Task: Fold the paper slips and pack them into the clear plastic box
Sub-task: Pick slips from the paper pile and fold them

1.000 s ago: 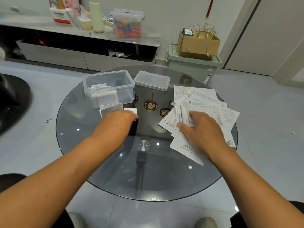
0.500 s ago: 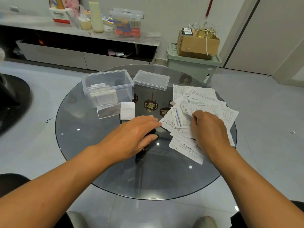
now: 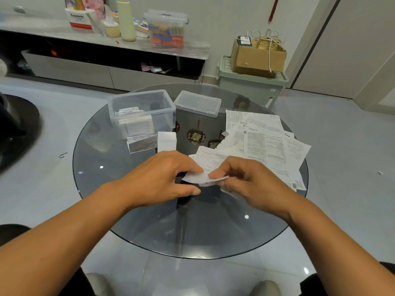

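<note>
Centrally, left hand (image 3: 164, 180) and right hand (image 3: 252, 182) both pinch one paper slip (image 3: 206, 165) above the glass surface (image 3: 132, 210); clear plastic box (image 3: 141, 112) sits upper left.

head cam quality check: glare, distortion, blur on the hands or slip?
Head view: small lamp glints dot the glass table; wide-angle bending curves the shelf and door edges; left hand and right hand read sharp, pinching the paper slip; print on it is too small to read.
</note>
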Motion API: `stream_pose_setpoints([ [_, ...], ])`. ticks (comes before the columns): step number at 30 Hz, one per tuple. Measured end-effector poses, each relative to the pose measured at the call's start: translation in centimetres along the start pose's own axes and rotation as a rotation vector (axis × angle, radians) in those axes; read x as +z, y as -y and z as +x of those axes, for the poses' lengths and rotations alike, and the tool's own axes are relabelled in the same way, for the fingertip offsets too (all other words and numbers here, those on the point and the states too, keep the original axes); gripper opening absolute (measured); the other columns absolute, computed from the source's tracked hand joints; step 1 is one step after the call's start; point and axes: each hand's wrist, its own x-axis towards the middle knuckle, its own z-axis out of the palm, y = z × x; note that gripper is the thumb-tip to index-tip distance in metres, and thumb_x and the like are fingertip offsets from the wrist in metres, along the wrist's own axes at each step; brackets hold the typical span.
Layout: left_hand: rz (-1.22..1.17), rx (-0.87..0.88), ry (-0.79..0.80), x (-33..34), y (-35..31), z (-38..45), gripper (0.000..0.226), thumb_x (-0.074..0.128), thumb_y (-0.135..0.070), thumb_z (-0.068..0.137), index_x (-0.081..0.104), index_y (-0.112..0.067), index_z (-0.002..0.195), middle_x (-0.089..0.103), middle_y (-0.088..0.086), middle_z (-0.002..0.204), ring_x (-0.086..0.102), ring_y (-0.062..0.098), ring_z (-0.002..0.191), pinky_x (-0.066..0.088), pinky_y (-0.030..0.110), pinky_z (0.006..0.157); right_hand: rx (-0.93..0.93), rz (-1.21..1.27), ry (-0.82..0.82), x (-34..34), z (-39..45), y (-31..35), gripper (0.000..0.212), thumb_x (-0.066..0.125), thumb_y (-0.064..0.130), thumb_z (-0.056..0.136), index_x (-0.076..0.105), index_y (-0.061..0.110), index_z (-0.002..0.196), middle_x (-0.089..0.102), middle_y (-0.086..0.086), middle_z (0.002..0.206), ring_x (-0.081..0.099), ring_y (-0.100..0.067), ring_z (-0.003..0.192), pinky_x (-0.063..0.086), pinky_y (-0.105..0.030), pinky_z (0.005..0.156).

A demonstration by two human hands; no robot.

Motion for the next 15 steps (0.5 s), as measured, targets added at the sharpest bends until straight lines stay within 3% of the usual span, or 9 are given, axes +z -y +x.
stream_pose_setpoints([
  [4, -0.141, -0.065, -0.049, 0.1, -0.4, -0.1, 0.011, 0.071, -0.041, 0.091, 0.072, -0.032, 0.097, 0.070, -0.015, 0.091, 0.062, 0.006, 0.090, 0.053, 0.039, 0.078, 0.009, 0.039, -0.019, -0.5, 0.0, -0.4, 0.010, 0.067, 0.030, 0.099, 0.063, 0.039, 0.098, 0.073, 0.014, 0.095, 0.067, -0.012, 0.092, 0.054, -0.044, 0.084],
  [6, -0.258, -0.143, -0.056, 0.3, -1.0, -0.1, 0.008, 0.068, -0.039, 0.094, 0.067, -0.031, 0.093, 0.070, -0.010, 0.082, 0.065, 0.009, 0.081, 0.054, 0.044, 0.075, 0.053, 0.110, -0.044, -0.4, 0.0, -0.3, 0.021, 0.073, 0.029, 0.095, 0.059, 0.041, 0.105, 0.074, 0.016, 0.094, 0.070, -0.008, 0.088, 0.055, -0.035, 0.081],
  [8, -0.382, -0.186, -0.079, 0.9, -1.6, -0.2, 0.005, 0.066, -0.035, 0.095, 0.062, -0.033, 0.095, 0.070, -0.009, 0.079, 0.065, 0.011, 0.074, 0.055, 0.046, 0.074, 0.113, 0.104, -0.076, -0.1, 0.0, -0.2, 0.046, 0.081, 0.032, 0.087, 0.054, 0.046, 0.122, 0.072, 0.016, 0.101, 0.069, -0.005, 0.092, 0.053, -0.024, 0.080],
  [10, -0.394, -0.211, -0.109, 1.7, -2.2, 0.0, 0.016, 0.067, -0.036, 0.095, 0.057, -0.038, 0.107, 0.065, -0.014, 0.077, 0.062, 0.009, 0.070, 0.055, 0.044, 0.072, 0.151, 0.049, -0.168, 0.4, 0.2, -0.3, 0.062, 0.083, 0.033, 0.085, 0.048, 0.048, 0.134, 0.066, 0.014, 0.100, 0.065, -0.005, 0.089, 0.047, -0.018, 0.074],
  [12, -0.360, -0.250, -0.126, 2.2, -2.5, 0.3, 0.045, 0.070, -0.039, 0.092, 0.044, -0.046, 0.128, 0.059, -0.016, 0.077, 0.058, 0.007, 0.068, 0.054, 0.040, 0.070, 0.175, 0.029, -0.250, 1.0, 0.4, -0.3, 0.068, 0.084, 0.032, 0.084, 0.045, 0.046, 0.138, 0.061, 0.012, 0.091, 0.061, -0.004, 0.083, 0.042, -0.018, 0.068],
  [15, -0.280, -0.306, -0.162, 2.6, -2.5, 0.6, 0.077, 0.075, -0.040, 0.088, 0.023, -0.051, 0.144, 0.055, -0.014, 0.088, 0.058, 0.007, 0.072, 0.053, 0.036, 0.070, 0.197, -0.077, -0.291, 1.6, 0.7, -0.4, 0.070, 0.082, 0.036, 0.083, 0.043, 0.044, 0.140, 0.059, 0.012, 0.091, 0.061, -0.014, 0.093, 0.049, -0.036, 0.087],
])
